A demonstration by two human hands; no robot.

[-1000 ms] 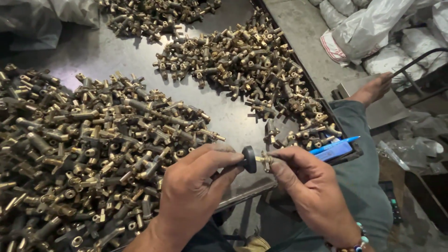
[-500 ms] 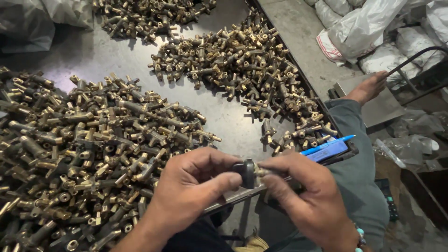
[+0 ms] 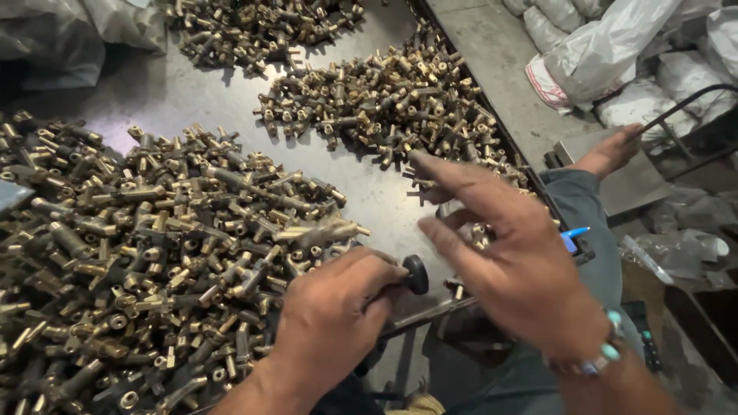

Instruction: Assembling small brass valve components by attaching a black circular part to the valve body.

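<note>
My left hand (image 3: 334,315) is closed around a small tool with a round black knob (image 3: 416,274) that sticks out past my fingers, near the table's front edge. My right hand (image 3: 507,261) hovers to the right of it with fingers spread and nothing in it, the fingertips reaching toward the middle pile of brass fittings (image 3: 392,104). A large heap of brass valve fittings (image 3: 131,253) lies left of my left hand.
A third pile of fittings (image 3: 254,27) lies at the far end of the dark metal table (image 3: 192,92). A blue-tipped object (image 3: 573,237) rests at the table's right edge. My leg and bare foot (image 3: 615,150) extend right. White plastic sacks (image 3: 615,54) lie beyond.
My right hand has let go of the small brass piece it held against the knob tool and lifted away, opening toward the middle pile. My left hand still holds the tool.
</note>
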